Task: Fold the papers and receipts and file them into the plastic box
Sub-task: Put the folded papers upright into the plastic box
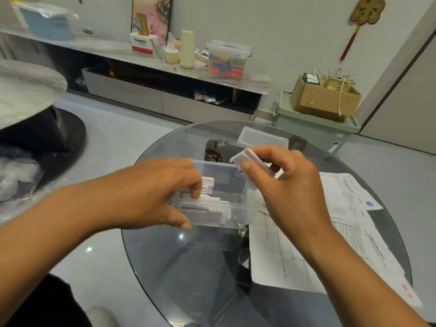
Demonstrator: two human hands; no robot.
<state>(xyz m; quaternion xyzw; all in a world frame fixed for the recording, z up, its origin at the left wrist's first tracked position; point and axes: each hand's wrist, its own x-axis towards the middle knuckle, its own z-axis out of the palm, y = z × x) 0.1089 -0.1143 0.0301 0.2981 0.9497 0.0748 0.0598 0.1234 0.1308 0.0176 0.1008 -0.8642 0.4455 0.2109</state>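
In the head view, a round glass table (165,267) fills the lower middle of the picture. A clear plastic box (232,212) stands on it near the centre, open at the top. Inside it, folded papers (210,205) stand packed against its left part.

The left hand (151,197) comes in from 8 o'clock and lies over the left end of the box. Its fingers are curled down onto the tops of the folded papers and the thumb is at the near wall of the box; how firmly they grip I cannot tell.

The right hand (286,182) comes in from 5 o'clock and is above the right end of the box. Thumb and fingers are clamped on a folded white bundle (253,166), which is tilted and held in the air over the box, not touching it.

At 3 o'clock from the box, loose printed sheets (344,223) lie flat on the table. At 12 o'clock, just behind the box, lies its clear lid (262,138). Farther back, a low shelf (122,53) carries bottles and containers.
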